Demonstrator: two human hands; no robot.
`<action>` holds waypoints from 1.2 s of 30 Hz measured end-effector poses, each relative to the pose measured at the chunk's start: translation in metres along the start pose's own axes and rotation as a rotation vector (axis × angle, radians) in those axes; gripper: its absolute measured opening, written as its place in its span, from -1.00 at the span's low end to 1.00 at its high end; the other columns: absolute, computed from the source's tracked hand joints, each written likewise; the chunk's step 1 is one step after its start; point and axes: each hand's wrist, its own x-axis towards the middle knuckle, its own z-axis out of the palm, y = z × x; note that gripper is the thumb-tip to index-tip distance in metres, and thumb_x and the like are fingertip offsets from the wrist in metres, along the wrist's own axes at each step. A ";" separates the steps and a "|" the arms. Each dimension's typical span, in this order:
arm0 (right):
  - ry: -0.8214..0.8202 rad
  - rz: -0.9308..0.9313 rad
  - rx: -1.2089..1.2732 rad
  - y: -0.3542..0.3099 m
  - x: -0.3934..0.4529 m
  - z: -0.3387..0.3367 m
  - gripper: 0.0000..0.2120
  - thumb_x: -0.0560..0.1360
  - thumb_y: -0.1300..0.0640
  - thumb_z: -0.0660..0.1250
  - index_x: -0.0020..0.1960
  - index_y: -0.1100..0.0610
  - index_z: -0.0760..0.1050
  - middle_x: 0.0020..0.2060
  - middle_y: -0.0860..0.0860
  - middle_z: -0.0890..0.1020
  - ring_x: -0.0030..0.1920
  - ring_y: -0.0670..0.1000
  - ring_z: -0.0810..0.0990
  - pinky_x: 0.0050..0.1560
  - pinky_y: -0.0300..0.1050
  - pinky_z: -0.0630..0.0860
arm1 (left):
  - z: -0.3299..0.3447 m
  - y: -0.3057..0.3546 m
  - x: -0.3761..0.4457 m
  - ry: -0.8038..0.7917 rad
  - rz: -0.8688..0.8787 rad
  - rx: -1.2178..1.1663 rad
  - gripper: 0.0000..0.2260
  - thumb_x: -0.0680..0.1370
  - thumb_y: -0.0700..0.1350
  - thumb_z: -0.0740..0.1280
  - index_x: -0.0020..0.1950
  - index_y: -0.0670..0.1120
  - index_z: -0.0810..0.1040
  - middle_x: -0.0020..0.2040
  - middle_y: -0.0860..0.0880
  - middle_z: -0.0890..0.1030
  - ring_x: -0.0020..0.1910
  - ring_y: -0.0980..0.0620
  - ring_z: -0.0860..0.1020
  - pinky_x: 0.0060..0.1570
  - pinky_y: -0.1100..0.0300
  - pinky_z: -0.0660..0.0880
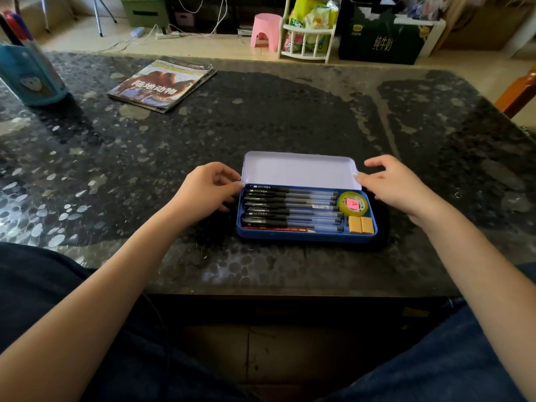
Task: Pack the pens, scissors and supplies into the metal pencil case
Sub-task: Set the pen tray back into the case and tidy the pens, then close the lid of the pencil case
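Sitting open near the front middle of the dark stone table [290, 117], the blue metal pencil case [307, 236], with lid [300, 171] tilted back on its far hinge and showing a pale inside. Lying side by side along the tray, black pens [290, 204], packed lengthwise so as to fill the long run, with a red pencil [278, 228] tucked against the near wall. Filling the leftover right end, a roll of tape [354, 204] with a pink tag in its core and, just in front of it, two tan erasers [360, 225] touching each other. No scissors showing anywhere in the tray (perhaps under the pens, cannot tell). Flanking the case, the left hand [207, 192] and right hand [394, 184], each with fingertips touching or nearly touching a lower corner of the lid, fingers loosely curved, clasping nothing firmly; likely bracing to swing the lid down evenly. Looking close to done, with closing as the probable remaining step. Lying well apart at the far left, a magazine [162, 85] and a teal pen holder [32, 74].
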 end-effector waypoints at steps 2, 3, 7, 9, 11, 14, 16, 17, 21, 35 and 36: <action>0.029 0.026 0.145 -0.002 0.003 0.003 -0.52 0.51 -0.01 0.34 0.38 -0.01 0.30 0.30 0.06 0.49 0.22 0.06 0.51 0.10 0.00 0.52 | 0.000 -0.001 0.000 -0.008 -0.023 -0.088 -0.86 0.53 -0.13 0.34 0.07 -0.10 0.55 -0.16 -0.02 0.64 -0.23 0.10 0.61 -0.28 0.24 0.60; 0.024 0.047 0.205 -0.003 0.003 0.004 -0.51 0.50 -0.01 0.35 0.38 -0.02 0.30 0.32 0.06 0.47 0.22 0.06 0.50 0.10 0.00 0.52 | 0.000 -0.001 0.000 -0.010 -0.033 -0.122 -0.85 0.54 -0.13 0.31 0.09 -0.09 0.55 -0.14 -0.02 0.65 -0.17 0.10 0.62 -0.23 0.22 0.60; -0.072 0.127 0.385 -0.002 0.001 0.008 -0.47 0.49 -0.02 0.36 0.41 0.00 0.29 0.32 0.07 0.45 0.13 0.04 0.48 -0.01 -0.08 0.50 | 0.002 0.000 0.003 0.016 -0.056 -0.195 -0.80 0.58 -0.14 0.26 0.18 -0.12 0.52 -0.07 -0.03 0.65 -0.09 0.07 0.62 -0.18 0.21 0.57; -0.084 0.108 0.455 -0.002 -0.001 0.010 -0.47 0.48 -0.03 0.36 0.40 0.01 0.29 0.30 0.06 0.46 0.16 0.04 0.48 -0.01 -0.10 0.49 | 0.003 0.000 0.003 -0.006 -0.060 -0.194 -0.79 0.58 -0.14 0.26 0.20 -0.11 0.52 -0.06 -0.02 0.65 -0.08 0.09 0.62 -0.16 0.23 0.56; -0.074 0.072 0.567 -0.003 -0.002 0.012 -0.55 0.50 -0.06 0.33 0.33 0.05 0.37 0.22 0.04 0.53 0.16 0.02 0.51 0.08 -0.08 0.49 | 0.005 0.000 0.003 -0.022 -0.055 -0.237 -0.78 0.58 -0.13 0.26 0.21 -0.12 0.53 -0.07 0.00 0.66 -0.06 0.09 0.62 -0.08 0.19 0.56; -0.051 0.034 0.761 -0.007 -0.006 0.007 -0.62 0.55 -0.19 0.17 0.15 0.06 0.52 0.05 0.02 0.63 0.09 0.02 0.58 0.13 -0.05 0.48 | 0.002 0.001 0.005 0.060 -0.077 -0.376 -0.75 0.59 -0.10 0.23 0.21 -0.15 0.54 -0.01 -0.03 0.64 0.04 0.03 0.59 0.06 0.14 0.53; -0.062 -0.010 0.838 -0.008 -0.007 -0.001 -0.46 0.57 -0.26 0.02 0.09 0.11 0.59 -0.05 0.04 0.67 0.03 0.03 0.61 0.06 -0.07 0.49 | -0.001 0.005 0.006 0.028 -0.081 -0.514 -0.75 0.62 -0.05 0.16 0.12 -0.12 0.57 0.01 -0.05 0.64 0.06 -0.01 0.59 0.11 0.12 0.50; -0.099 -0.052 0.845 -0.008 -0.009 -0.005 -0.39 0.58 -0.26 -0.03 0.03 0.15 0.63 -0.17 0.03 0.66 -0.09 0.01 0.60 -0.02 -0.11 0.48 | -0.003 0.008 0.004 -0.030 -0.071 -0.574 -0.72 0.63 -0.02 0.12 0.07 -0.10 0.58 0.00 -0.06 0.64 0.04 0.00 0.59 0.10 0.14 0.48; -0.211 -0.181 0.639 -0.013 -0.016 -0.001 -0.47 0.62 -0.12 0.05 -0.15 0.19 0.65 -0.46 0.01 0.45 -0.42 -0.07 0.39 -0.36 -0.21 0.36 | 0.004 0.020 -0.008 -0.218 0.017 -0.439 -0.56 0.65 0.05 0.00 0.02 -0.11 0.63 0.01 -0.06 0.66 0.00 0.09 0.62 -0.01 0.38 0.48; 0.220 -0.693 -0.674 0.009 -0.036 0.060 -0.42 0.55 -0.24 -0.18 0.46 -0.08 0.27 0.44 -0.03 0.34 0.51 -0.03 0.12 0.45 0.15 -0.04 | 0.051 -0.008 -0.031 0.019 0.581 1.006 -0.39 0.51 0.25 -0.31 0.53 0.06 -0.13 0.56 -0.02 0.00 0.52 -0.01 -0.20 0.36 -0.24 -0.35; 0.240 -0.707 -0.679 0.009 -0.037 0.060 -0.43 0.55 -0.23 -0.18 0.46 -0.08 0.26 0.45 -0.02 0.34 0.51 -0.02 0.11 0.45 0.16 -0.07 | 0.051 -0.008 -0.031 0.026 0.587 1.016 -0.40 0.51 0.25 -0.30 0.52 0.07 -0.13 0.56 -0.02 0.00 0.52 -0.02 -0.20 0.35 -0.25 -0.35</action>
